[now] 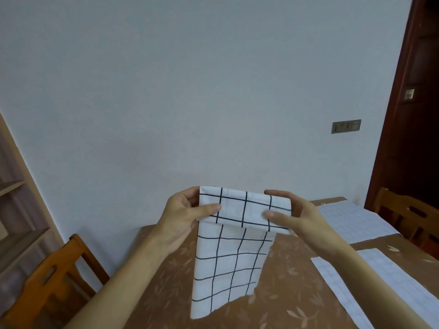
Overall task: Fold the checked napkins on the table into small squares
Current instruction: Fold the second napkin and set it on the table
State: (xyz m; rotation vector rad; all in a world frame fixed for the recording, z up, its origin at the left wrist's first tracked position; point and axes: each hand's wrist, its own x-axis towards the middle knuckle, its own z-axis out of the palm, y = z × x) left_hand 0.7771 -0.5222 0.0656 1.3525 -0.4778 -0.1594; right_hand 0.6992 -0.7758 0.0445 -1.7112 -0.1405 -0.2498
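A white napkin with black checks (pixel 228 264) hangs in the air above the table, its top edge folded over toward me. My left hand (pixel 183 217) pinches the napkin's upper left corner, thumb in front. My right hand (pixel 294 214) pinches the upper right corner the same way. The napkin's lower edge hangs down near the brown tablecloth (pixel 282 288). Two more napkins with a fine grid lie flat on the table: one (pixel 354 222) at the far right, one (pixel 389 283) at the near right.
A wooden chair (pixel 54 276) stands at the table's left side and another (pixel 408 214) at the far right. A pale wall is close behind the table, a shelf unit (pixel 16 210) at left, a dark door frame (pixel 403 115) at right.
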